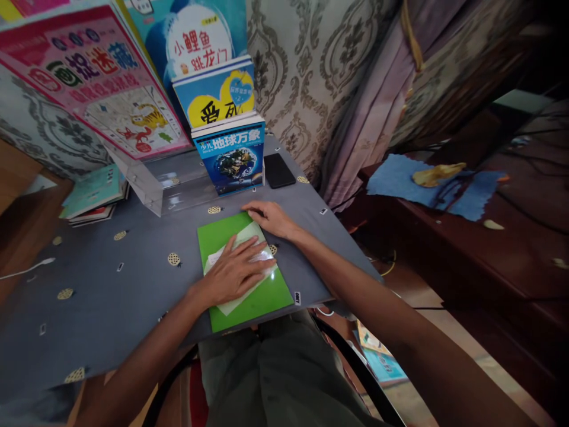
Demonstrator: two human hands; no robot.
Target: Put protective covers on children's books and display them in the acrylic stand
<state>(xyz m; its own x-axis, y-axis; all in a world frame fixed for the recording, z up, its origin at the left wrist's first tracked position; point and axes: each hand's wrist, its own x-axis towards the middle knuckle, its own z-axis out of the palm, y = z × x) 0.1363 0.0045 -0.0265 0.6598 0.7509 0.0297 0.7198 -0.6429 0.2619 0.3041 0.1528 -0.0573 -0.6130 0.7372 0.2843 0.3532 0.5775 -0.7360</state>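
A thin bright green book lies at the front edge of the grey table, with a pale green band running slantwise across its cover. My left hand rests flat on the cover, fingers spread, hiding much of the band and whatever is printed there. At the book's far right corner is my right hand, palm down with the fingers loosely bent. Its index finger reaches to the book's top edge; the fingertips are partly hidden, and I cannot see whether they grip the book.
Behind the book, a clear acrylic rack holds several upright books, among them a blue earth book. A black phone lies beside it. Stacked books sit at left. A blue cloth covers part of a dark cabinet at right.
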